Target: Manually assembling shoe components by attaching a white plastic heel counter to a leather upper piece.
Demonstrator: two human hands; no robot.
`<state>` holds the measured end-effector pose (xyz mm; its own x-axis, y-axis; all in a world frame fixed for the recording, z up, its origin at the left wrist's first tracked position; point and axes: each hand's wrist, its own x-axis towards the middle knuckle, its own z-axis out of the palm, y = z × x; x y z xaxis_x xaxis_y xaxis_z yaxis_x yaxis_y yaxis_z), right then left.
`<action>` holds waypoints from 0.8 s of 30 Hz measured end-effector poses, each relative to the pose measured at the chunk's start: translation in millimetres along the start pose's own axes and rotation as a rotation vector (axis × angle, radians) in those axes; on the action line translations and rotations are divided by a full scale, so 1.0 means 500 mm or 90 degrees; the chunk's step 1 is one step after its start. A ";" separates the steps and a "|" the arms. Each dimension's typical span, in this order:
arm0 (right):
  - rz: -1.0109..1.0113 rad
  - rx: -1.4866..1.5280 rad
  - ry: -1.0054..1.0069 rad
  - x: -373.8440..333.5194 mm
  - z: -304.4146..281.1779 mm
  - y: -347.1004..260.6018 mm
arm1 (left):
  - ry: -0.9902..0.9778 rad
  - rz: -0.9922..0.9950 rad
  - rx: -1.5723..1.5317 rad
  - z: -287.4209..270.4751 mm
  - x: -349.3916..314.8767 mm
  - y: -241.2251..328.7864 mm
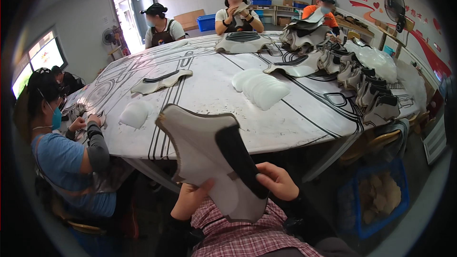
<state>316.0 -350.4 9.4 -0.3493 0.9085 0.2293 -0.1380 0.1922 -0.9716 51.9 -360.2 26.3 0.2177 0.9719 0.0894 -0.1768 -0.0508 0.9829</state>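
A flat grey shoe upper point(200, 147) with a black padded band along its right side is held up over my lap, in front of the table edge. My left hand point(193, 199) grips its lower left edge, thumb lying on the face and the other fingers hidden behind. At the black band, my right hand point(278, 182) pinches the right edge between thumb and fingers. A whitish translucent oval patch point(223, 192) shows on the lower part of the upper, beside my left thumb.
The white table point(200, 100) bears fanned translucent oval sheets point(262, 88), a smaller sheet pile point(135, 114), a loose upper point(162, 81) and stacked uppers point(376, 95) at right. A blue crate point(359, 209) stands on the floor at right. A co-worker in blue point(62, 152) sits at left; several others sit around.
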 end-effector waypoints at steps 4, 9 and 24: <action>0.066 0.031 0.098 -0.006 -0.018 0.012 | 0.187 0.084 -0.112 -0.015 0.022 0.008; 0.104 0.101 -0.138 0.008 -0.011 0.070 | 0.218 0.128 -0.202 0.043 0.102 0.045; -0.037 0.156 0.175 0.185 -0.128 -0.024 | -0.232 0.225 0.316 0.090 0.334 0.022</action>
<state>344.8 -244.9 38.6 -0.0776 0.9706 0.2276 -0.3802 0.1822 -0.9068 129.7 -208.6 59.4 0.5499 0.7436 0.3803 0.1427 -0.5323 0.8345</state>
